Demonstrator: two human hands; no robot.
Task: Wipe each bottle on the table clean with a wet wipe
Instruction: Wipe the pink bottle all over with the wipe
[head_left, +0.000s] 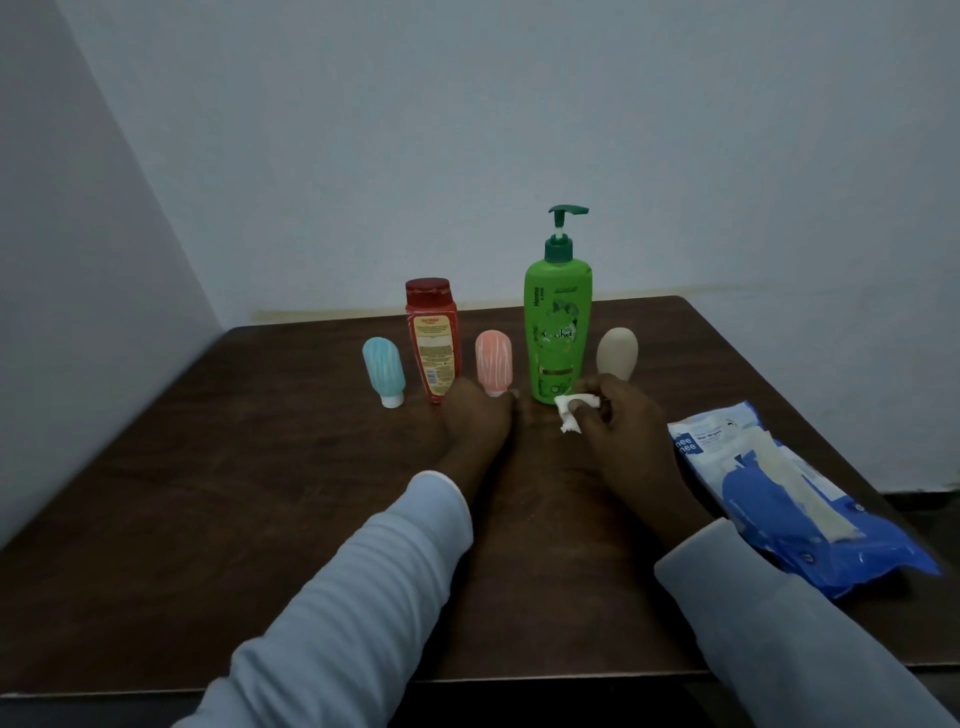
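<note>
My right hand (613, 415) pinches the crumpled white wet wipe (571, 408) just in front of the tall green plastic pump bottle (558, 332), and my left hand (480, 415) is at the small pink ribbed squeeze bottle (493, 358) left of it, though I cannot tell if it grips, so I'd steady that bottle, then wipe all round.

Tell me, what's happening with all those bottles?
A person is cleaning bottles at a dark table. The right hand pinches a scrunched white wet wipe by the foot of the green pump bottle. The left hand is at the base of the pink bottle; whether it grips it is hidden. The blue bottle, red bottle and beige bottle stand untouched. A blue wet wipes pack lies on the right.
</note>
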